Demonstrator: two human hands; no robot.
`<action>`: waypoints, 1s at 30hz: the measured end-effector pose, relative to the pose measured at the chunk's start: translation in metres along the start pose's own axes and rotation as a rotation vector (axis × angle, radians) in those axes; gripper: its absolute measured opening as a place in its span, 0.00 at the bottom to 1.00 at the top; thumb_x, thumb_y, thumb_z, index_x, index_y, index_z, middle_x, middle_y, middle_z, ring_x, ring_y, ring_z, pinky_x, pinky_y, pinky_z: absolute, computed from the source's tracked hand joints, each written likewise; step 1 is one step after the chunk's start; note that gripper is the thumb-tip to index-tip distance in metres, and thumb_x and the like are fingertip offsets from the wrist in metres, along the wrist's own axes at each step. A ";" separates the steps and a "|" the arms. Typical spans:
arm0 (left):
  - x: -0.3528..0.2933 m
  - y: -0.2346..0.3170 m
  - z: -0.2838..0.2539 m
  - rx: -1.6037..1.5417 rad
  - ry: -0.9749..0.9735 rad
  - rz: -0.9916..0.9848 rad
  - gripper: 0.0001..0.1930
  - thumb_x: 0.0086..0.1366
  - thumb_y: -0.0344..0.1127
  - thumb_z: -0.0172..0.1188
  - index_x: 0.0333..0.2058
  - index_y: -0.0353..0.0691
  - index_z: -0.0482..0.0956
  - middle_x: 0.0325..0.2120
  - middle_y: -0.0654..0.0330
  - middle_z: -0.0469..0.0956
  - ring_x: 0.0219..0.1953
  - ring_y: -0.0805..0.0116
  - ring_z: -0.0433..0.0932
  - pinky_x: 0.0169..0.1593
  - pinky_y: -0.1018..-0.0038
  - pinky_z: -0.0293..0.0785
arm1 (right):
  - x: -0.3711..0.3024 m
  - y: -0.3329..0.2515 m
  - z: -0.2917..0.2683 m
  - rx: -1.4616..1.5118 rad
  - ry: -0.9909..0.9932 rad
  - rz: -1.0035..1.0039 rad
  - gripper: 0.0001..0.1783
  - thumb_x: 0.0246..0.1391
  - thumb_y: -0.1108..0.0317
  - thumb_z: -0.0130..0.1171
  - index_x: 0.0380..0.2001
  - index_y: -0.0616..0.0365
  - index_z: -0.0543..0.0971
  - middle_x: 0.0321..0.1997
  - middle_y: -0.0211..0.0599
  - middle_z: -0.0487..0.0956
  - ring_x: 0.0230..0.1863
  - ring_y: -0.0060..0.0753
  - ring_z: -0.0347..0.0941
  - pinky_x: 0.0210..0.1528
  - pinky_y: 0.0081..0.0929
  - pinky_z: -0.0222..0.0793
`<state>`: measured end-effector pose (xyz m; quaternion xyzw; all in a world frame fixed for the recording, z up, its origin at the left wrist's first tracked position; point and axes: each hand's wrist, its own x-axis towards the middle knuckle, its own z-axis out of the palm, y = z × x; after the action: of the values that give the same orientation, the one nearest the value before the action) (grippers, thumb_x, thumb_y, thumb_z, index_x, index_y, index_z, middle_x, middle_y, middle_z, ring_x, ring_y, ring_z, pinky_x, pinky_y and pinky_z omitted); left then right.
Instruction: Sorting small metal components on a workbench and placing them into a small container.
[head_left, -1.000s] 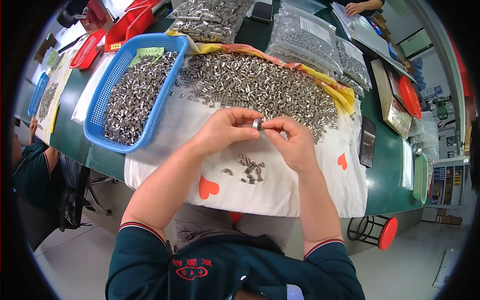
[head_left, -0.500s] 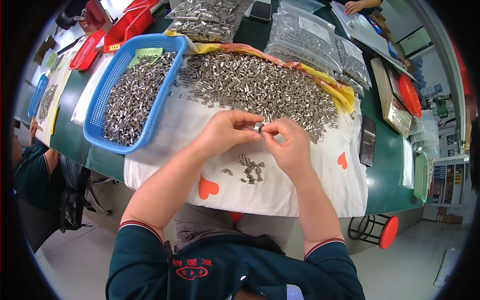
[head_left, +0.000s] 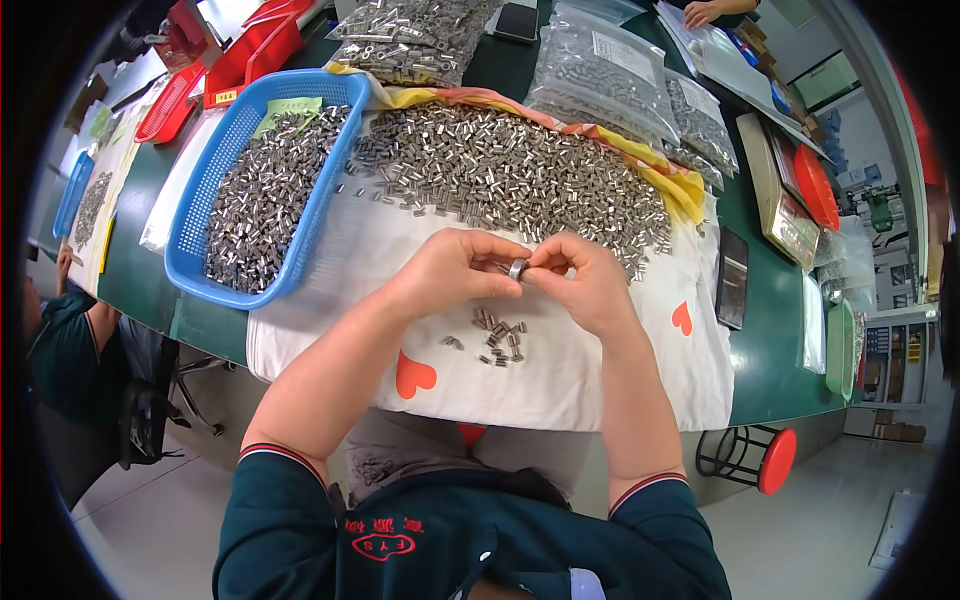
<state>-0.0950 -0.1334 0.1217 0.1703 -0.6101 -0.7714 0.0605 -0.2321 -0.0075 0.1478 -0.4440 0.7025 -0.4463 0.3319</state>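
My left hand (head_left: 452, 266) is closed, thumb and forefinger pinching a small shiny round metal piece (head_left: 516, 268) that looks like a ring. From the other side my right hand (head_left: 588, 284) meets it, thumb and forefinger pressed together; whatever lies between those fingertips is too small to make out. Below the hands, several short metal sleeves (head_left: 497, 338) lie loose on a white cloth (head_left: 540, 395) with orange hearts. Just beyond my fingers spreads a big heap of the same metal sleeves (head_left: 520, 160).
To the left, a blue perforated basket (head_left: 345, 150) holds more sleeves and a green slip. Behind the heap are a rolled yellow-orange cloth edge (head_left: 480, 97) and clear bags of metal parts (head_left: 600, 65). A dark flat case (head_left: 733, 278) lies at right; a red stool (head_left: 778, 461) stands beyond the table.
Both hands have shifted slightly; my right hand has moved a little to the right and down, and the round metal piece shows more clearly. The loose sleeves lie as before.
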 end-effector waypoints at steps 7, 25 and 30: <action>-0.011 0.009 0.009 0.299 -0.124 0.029 0.19 0.45 0.29 0.66 0.39 0.36 0.76 0.29 0.63 0.77 0.31 0.80 0.74 0.37 0.81 0.71 | 0.012 0.014 -0.001 -0.157 0.239 -0.041 0.04 0.42 0.71 0.59 0.24 0.58 0.76 0.22 0.27 0.73 0.25 0.19 0.67 0.30 0.17 0.63; 0.002 0.000 -0.002 -0.055 0.079 0.006 0.17 0.51 0.24 0.60 0.42 0.32 0.72 0.34 0.61 0.75 0.35 0.78 0.73 0.40 0.82 0.70 | 0.007 0.011 0.009 -0.229 0.235 -0.118 0.03 0.42 0.75 0.56 0.25 0.59 0.76 0.25 0.30 0.74 0.28 0.24 0.69 0.32 0.21 0.64; 0.002 0.000 -0.002 -0.109 0.075 0.030 0.17 0.51 0.24 0.60 0.42 0.31 0.71 0.34 0.59 0.76 0.35 0.76 0.74 0.40 0.82 0.70 | 0.003 0.007 0.012 0.122 0.090 -0.099 0.03 0.43 0.78 0.55 0.25 0.61 0.75 0.27 0.27 0.75 0.29 0.16 0.68 0.32 0.15 0.64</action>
<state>-0.0960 -0.1357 0.1211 0.1863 -0.5668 -0.7958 0.1039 -0.2252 -0.0122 0.1364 -0.4367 0.6653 -0.5238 0.3038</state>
